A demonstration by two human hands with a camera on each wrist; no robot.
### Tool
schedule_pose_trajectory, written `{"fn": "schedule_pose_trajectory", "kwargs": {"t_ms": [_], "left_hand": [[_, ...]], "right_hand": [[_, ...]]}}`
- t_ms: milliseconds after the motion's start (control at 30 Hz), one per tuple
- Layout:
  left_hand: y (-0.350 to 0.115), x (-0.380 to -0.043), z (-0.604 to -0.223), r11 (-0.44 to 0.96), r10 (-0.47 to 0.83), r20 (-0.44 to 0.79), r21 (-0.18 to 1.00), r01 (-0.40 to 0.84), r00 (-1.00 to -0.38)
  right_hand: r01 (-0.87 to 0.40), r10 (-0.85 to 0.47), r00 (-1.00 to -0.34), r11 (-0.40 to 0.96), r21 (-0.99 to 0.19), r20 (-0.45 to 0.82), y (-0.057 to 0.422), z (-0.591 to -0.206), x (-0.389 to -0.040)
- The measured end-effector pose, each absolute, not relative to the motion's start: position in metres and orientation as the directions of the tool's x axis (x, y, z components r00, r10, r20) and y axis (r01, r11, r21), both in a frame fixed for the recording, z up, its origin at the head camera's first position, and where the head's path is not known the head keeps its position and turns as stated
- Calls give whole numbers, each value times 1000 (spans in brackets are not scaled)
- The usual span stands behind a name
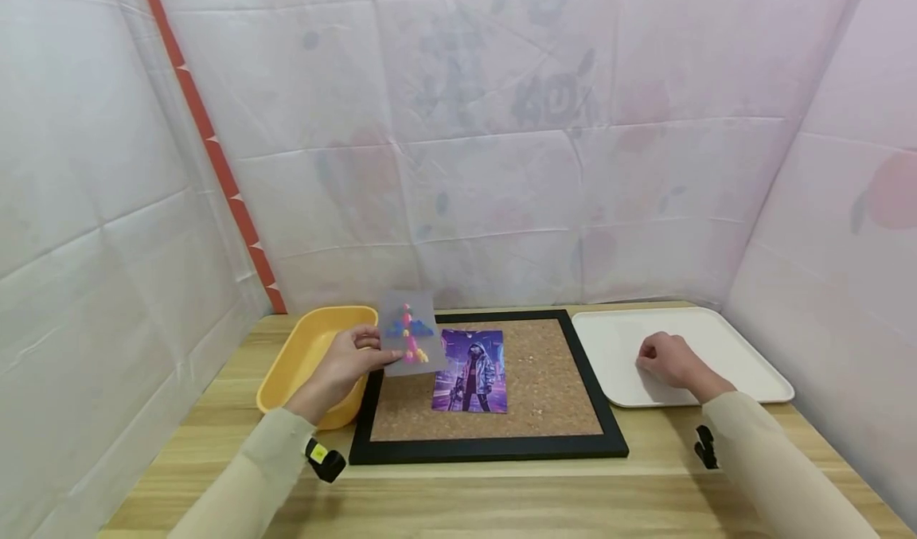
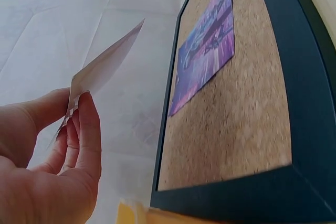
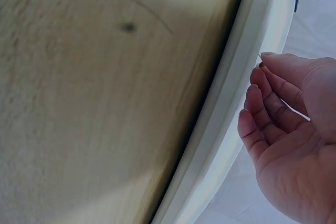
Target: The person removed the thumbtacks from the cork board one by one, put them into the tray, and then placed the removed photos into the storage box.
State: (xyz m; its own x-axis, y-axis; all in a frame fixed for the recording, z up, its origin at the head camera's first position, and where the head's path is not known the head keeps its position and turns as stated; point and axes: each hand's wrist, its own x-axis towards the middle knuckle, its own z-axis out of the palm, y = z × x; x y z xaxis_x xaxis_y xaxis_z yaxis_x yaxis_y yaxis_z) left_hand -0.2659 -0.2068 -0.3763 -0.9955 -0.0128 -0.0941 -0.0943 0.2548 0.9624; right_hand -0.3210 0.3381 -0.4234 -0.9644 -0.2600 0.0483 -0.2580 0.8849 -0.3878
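My left hand [image 1: 345, 364] pinches a small picture print [image 1: 410, 333] at its left edge, thumb on the front. The print is greyish, with a pink, blue and yellow figure, and stands tilted over the left part of a black-framed cork board [image 1: 555, 380]. In the left wrist view its pale back faces the camera. A purple poster [image 1: 469, 372] of a hooded figure lies on the cork, partly overlapped by the print. Over the white tray [image 1: 723, 348], my right hand [image 1: 669, 360] has curled fingers, thumb and index fingertip meeting around a tiny thin thing, mostly hidden.
A yellow plastic bin [image 1: 290, 364] stands left of the board, beneath and beside my left hand. The wooden table [image 1: 501, 499] extends in front. Pale printed cloth [image 1: 501, 205] hangs behind and on both sides, with a red strip [image 1: 208, 133] at the left.
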Motion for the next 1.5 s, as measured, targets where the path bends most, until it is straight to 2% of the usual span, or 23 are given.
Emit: {"fn": "schedule_pose_trajectory", "kwargs": {"t_ms": [300, 700, 900, 1500], "left_hand": [[-231, -259, -380, 248, -30, -93, 964, -97, -995], [-262, -249, -381, 162, -20, -84, 983, -87, -996], [-276, -245, -380, 185, -91, -103, 975, -119, -990], [-314, -231, -385, 286, -164, -120, 944, -164, -979]], "right_hand": [[-262, -259, -964, 884, -388, 62, 340, -427, -320], [-236, -242, -970, 889, -391, 36, 339, -424, -319], [-253, -254, -966, 882, -398, 53, 338, -423, -316], [-274, -276, -960, 877, -395, 53, 334, -415, -309]]}}
